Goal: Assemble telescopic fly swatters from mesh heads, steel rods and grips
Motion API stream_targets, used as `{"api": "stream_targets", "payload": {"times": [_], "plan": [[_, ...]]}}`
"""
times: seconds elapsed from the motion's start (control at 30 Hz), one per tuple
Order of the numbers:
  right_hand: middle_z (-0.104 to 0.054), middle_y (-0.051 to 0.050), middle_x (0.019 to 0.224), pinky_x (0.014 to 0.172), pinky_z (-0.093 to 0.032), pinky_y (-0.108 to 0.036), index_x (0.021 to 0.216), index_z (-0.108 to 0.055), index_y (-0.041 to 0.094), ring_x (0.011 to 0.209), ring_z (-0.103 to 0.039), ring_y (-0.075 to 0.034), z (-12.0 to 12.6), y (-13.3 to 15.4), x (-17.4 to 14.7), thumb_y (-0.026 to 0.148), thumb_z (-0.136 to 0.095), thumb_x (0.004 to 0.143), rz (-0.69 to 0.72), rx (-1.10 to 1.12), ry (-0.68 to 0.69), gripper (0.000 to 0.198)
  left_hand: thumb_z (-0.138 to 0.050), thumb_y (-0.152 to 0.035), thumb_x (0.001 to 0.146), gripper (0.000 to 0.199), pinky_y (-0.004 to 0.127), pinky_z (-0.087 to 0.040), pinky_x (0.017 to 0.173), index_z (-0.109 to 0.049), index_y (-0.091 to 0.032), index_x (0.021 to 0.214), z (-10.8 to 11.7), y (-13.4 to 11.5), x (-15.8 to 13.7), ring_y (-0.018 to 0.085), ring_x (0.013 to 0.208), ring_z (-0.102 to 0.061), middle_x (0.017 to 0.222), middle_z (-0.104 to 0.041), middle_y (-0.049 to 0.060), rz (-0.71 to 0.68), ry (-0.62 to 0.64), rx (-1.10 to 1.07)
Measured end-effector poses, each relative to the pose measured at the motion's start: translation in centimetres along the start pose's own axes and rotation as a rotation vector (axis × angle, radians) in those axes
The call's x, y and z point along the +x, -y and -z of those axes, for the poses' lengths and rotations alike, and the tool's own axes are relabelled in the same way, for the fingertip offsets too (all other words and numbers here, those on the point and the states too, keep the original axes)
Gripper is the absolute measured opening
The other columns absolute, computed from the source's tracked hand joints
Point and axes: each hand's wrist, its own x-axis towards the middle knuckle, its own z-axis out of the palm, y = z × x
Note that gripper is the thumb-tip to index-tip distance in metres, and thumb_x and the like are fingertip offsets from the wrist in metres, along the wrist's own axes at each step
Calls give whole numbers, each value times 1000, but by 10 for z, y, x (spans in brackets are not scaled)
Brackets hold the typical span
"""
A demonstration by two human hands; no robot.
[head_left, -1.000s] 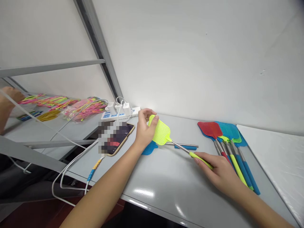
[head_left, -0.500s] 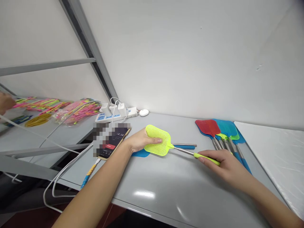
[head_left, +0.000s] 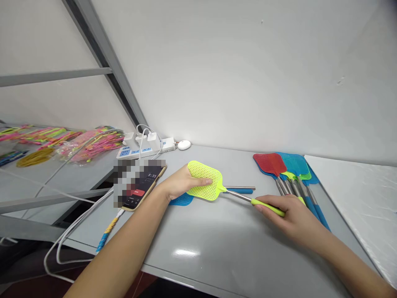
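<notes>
1. While our left hand [head_left: 181,182] pinched the yellow-green swatter [head_left: 201,182] by its mesh head, thumb on top, our right hand [head_left: 287,215] clasped its handle.
2. We held it over the grey table [head_left: 217,248], hands apart.
3. A blue mesh head [head_left: 181,200] showed partly beneath our left hand.
4. Piled swatters [head_left: 269,163] lay to our right.

Left forearm [head_left: 133,231] slants from near left; left hand [head_left: 182,182] pinches, thumb [head_left: 202,182] pointing right. Right forearm [head_left: 344,256] slants from near right; right hand [head_left: 290,213] curls in grip.
</notes>
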Motion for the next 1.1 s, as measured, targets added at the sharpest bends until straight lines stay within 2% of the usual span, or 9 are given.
{"api": "stream_targets", "payload": {"times": [0.1,0.27,0.47,0.53,0.6,0.73,0.83,0.97,1.1], "plan": [[-69,-2,86,59,-43,-27,95,-68,26,66,-60,-17,0,0,-2,45,-38,94,15,-69,5,35,-77,-29,70,37,41,-55,84,-67,-15,102,0,0,1,25,91,-68,103,-71,13,0,-8,-3],[-66,-4,83,62,-41,-30,109,-60,24,70,-60,-18,-6,-2,-5,38,-34,97,95,-409,-154,32,-78,-26,69,43,38,-56,76,-56,-20,106,-7,-3,-1,23,86,-68,103,-69,9,-59,-76,-109],[-65,-3,83,57,-38,-28,110,-58,23,69,-61,-17,-12,1,-4,36,-28,100,129,-573,-175,34,-68,-29,79,38,36,-52,86,-54,-22,114,-17,-7,-3,23,99,-65,114,-64,9,-48,30,-270],[-66,-3,88,57,-40,-27,111,-57,23,72,-63,-17,-12,1,-4,35,-27,100,94,-531,-193,35,-61,-40,83,39,37,-50,91,-55,-20,116,-17,-9,1,25,109,-61,119,-62,11,-94,23,-345],[-67,-3,93,59,-42,-27,112,-57,24,76,-64,-17,-13,2,-4,36,-28,100,41,-476,-252,34,-49,-60,85,53,38,-49,93,-56,-18,116,-23,-10,6,28,115,-57,124,-59,13,-163,-37,-439],[-69,-3,100,61,-44,-27,114,-55,25,80,-67,-18,-14,4,-3,37,-29,100,-34,-408,-366,32,-23,-85,74,83,43,-52,81,-53,-22,120,-61,0,15,31,110,-58,127,-57,13,-339,-235,-567],[-69,-3,100,59,-44,-27,116,-56,25,78,-67,-19,-16,4,-2,37,-31,99,-80,-400,-449,32,-26,-86,72,85,40,-51,74,-55,-22,119,-104,14,20,29,98,-62,124,-58,14,-404,-220,-550],[-69,-6,97,58,-41,-27,116,-57,25,78,-66,-20,-15,3,0,37,-31,98,-73,-400,-470,33,-55,-62,81,50,32,-48,74,-63,-19,104,-139,19,33,21,89,-62,120,-60,11,-389,-232,-384],[-66,-4,85,58,-38,-28,107,-58,25,70,-61,-20,-10,4,0,38,-29,98,-99,-196,-374,32,-57,-46,87,30,29,-46,75,-65,-18,96,-137,15,46,17,89,-61,104,-65,8,-356,-213,-329]]}}
